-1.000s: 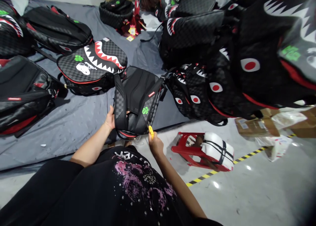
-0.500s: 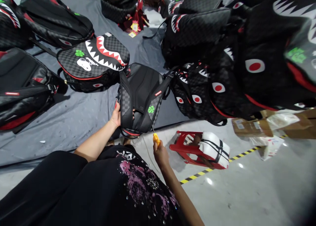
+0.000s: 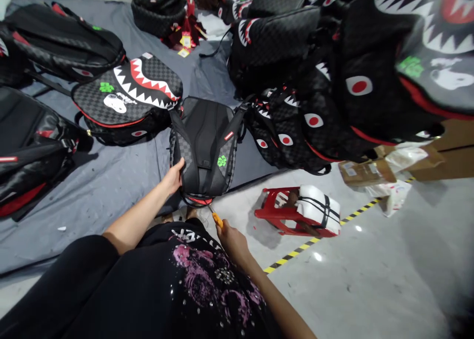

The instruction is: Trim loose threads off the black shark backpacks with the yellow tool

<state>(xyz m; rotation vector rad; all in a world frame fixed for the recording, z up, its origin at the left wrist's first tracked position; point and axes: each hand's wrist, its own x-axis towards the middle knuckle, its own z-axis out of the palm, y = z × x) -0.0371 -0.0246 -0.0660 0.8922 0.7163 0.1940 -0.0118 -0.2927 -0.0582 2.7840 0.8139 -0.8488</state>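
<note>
A black checkered backpack (image 3: 214, 127) lies in front of me, its padded back and shoulder straps facing up, a green patch on the right strap. My left hand (image 3: 173, 177) grips its left side near the bottom, thumb on top, the other fingers mostly hidden. In my right hand (image 3: 232, 239) is a yellow-handled tool (image 3: 217, 220) with a thin metal tip, closed in the fingers. That tip points at the red-trimmed bottom edge of the backpack; I cannot tell whether it touches.
A shark-mouth backpack (image 3: 129, 92) lies to the left on the grey cloth (image 3: 122, 181). More black backpacks (image 3: 355, 82) are piled at the right. On the floor stand a red stool (image 3: 277, 213) with a white pad and a cardboard box (image 3: 365, 172). Red tags (image 3: 187, 30) lie at the back.
My right hand has moved the yellow-handled tool down and left, from the right strap to the bottom edge. The straps lie flatter, and my left thumb now rests on top of the backpack's side.
</note>
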